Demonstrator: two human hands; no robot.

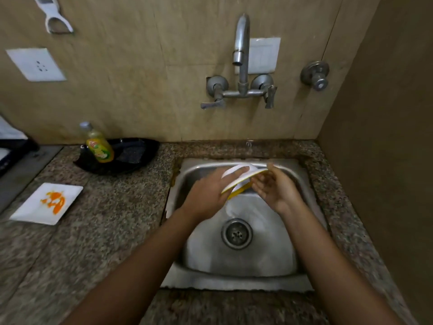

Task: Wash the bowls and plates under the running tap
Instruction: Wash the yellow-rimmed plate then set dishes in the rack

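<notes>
Over the steel sink my left hand grips a white dish with a yellow underside, tilted on edge. My right hand is at the dish's right rim, fingers spread and touching its underside. The wall tap stands above the sink; its spout is over the dish, and I cannot make out a water stream. A white square plate smeared with orange sauce lies on the granite counter at the left.
A yellow dish-soap bottle leans in a black tray behind the sink's left side. The drain sits mid-sink. A side wall closes the right. A stove edge is at the far left.
</notes>
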